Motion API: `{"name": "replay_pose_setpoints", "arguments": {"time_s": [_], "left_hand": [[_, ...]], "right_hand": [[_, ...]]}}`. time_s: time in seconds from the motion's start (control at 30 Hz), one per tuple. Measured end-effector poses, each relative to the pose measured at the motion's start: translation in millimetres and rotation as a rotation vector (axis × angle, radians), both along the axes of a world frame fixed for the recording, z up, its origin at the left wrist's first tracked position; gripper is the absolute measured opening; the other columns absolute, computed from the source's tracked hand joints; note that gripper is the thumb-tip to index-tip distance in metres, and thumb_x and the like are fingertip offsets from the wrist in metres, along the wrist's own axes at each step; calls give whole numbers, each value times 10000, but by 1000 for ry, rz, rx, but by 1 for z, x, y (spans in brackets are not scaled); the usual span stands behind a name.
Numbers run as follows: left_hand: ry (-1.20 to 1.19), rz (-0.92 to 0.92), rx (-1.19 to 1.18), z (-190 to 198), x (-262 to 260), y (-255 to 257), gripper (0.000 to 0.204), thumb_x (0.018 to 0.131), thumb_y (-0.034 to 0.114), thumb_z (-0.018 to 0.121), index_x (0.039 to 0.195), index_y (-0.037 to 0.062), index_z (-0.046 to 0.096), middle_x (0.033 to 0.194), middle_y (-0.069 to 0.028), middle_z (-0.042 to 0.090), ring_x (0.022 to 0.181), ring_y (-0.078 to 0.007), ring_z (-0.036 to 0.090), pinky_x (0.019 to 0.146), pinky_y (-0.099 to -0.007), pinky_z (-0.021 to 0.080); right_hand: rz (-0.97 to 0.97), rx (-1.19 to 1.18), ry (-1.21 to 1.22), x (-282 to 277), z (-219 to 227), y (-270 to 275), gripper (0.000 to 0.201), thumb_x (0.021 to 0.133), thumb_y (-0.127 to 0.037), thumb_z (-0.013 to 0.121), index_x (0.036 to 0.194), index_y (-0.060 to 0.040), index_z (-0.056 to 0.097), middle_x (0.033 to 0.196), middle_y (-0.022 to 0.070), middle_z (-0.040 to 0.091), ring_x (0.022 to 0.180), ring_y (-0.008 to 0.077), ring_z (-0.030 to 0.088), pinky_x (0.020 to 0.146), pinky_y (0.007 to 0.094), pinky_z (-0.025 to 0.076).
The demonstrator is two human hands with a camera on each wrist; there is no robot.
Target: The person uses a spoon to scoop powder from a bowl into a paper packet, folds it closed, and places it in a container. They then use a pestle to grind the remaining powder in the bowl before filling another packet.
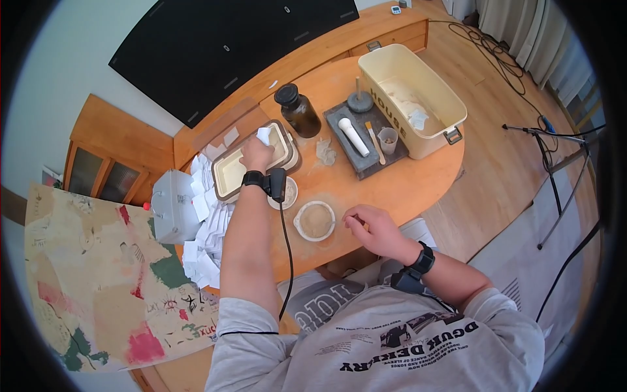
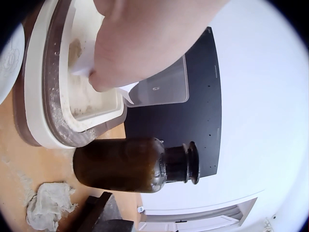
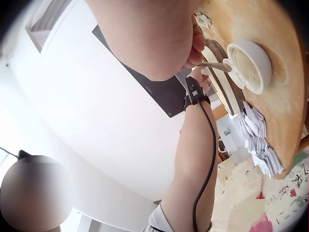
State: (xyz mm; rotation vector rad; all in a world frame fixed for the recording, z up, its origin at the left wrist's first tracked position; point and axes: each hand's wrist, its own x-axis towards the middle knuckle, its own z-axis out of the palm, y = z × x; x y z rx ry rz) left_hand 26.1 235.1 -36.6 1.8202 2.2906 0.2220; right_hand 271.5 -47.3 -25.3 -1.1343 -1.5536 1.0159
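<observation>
Over the cream tray with a brown rim [image 1: 228,173], my left hand [image 1: 258,155] grips a piece of white paper [image 1: 264,134]. The left wrist view shows this paper [image 2: 85,62] under the left hand [image 2: 140,43], inside the tray's walls; the fingertips are partly hidden. My right hand [image 1: 379,232] is just right of a white bowl of pale powder [image 1: 316,221]. In the right wrist view the right hand's curled fingers [image 3: 195,50] hold a spoon [image 3: 218,65], its far end by the bowl [image 3: 250,65]. A second white dish [image 1: 287,193] stands between bowl and tray.
Folded white papers [image 1: 212,228] are heaped at the left by a metal case [image 1: 175,208]. Behind stand a dark bottle [image 1: 299,112] and a crumpled cloth [image 1: 325,152]. A dark tray [image 1: 369,168] with a white pestle [image 1: 353,136] and a large cream bin [image 1: 450,104] are farther right.
</observation>
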Motion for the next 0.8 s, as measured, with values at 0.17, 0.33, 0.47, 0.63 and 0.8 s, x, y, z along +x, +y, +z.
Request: {"name": "replay_pose_setpoints", "arguments": {"time_s": [0.17,0.33,0.47,0.63,0.8], "left_hand": [[-123,-161,236,-4,-36,-1,555,755,124,731,1278,21,577,1244,-216,556,1197,-428,545,1037,-511,438],[-222,-357,454,21,-48,-44,551,759,34,682,1288,-13,539,1220,-264,518,1145,-457,543,1030,-447,445],[-253,-513,459,40,-48,-99,576,775,10,667,1330,-8,512,1243,-247,508,1170,-449,530,1044,-444,440],[-225,-689,381,51,-49,-174,594,767,-8,695,1334,2,520,1234,-222,525,1127,-428,552,1002,-450,465],[-206,-724,334,41,-52,-206,586,769,10,713,1326,5,534,1211,-202,545,1125,-408,558,988,-453,469]], "right_hand": [[-27,-94,87,-5,-6,4,146,986,-119,583,1004,10,650,861,165,659,742,295,643,689,365,515],[-39,-58,44,-15,-10,8,141,991,-119,586,1017,6,647,865,156,659,735,270,640,680,348,512],[-70,-47,39,-17,-14,6,137,998,-116,584,1030,3,642,875,137,668,739,250,641,676,332,512],[-68,-58,36,-25,-15,8,138,999,-117,588,1034,6,640,880,129,670,754,248,646,686,334,515],[-19,64,-49,-42,-14,20,149,987,-120,596,1033,16,636,906,173,664,810,330,651,729,383,521]]}}
